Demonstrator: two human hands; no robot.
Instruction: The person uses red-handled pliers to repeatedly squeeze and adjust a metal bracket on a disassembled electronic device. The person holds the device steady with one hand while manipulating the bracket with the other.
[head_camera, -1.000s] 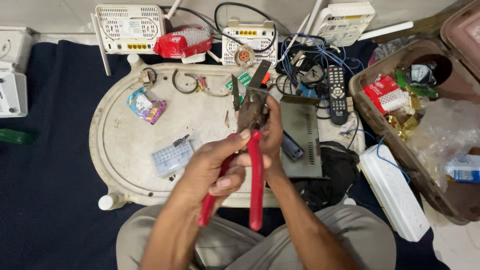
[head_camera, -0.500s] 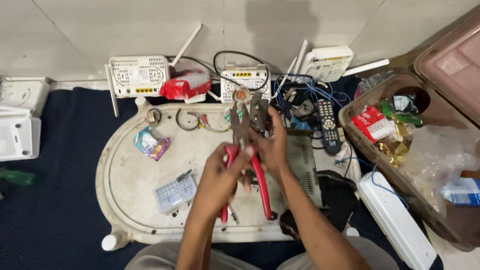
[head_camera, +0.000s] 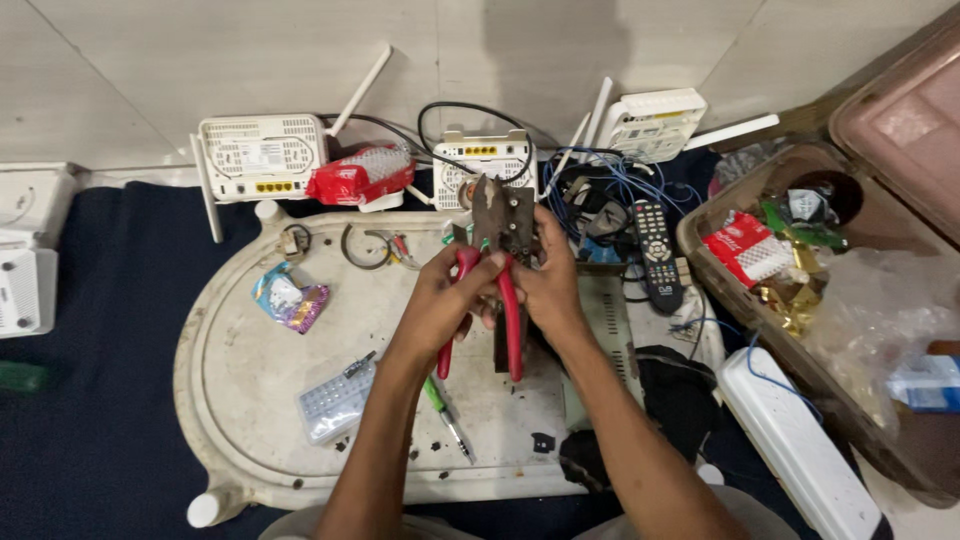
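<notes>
Head view, single: I am looking steeply down from above the white oval tray (head_camera: 230, 400), facing the pale tiled wall (head_camera: 560, 60) beyond its far edge. I am sitting close, with the tray filling the middle of the frame; forearms are entering from the near edge. The brown box (head_camera: 720, 260) is lying right of the tray, partly cropped. No second view is overlapping.
</notes>
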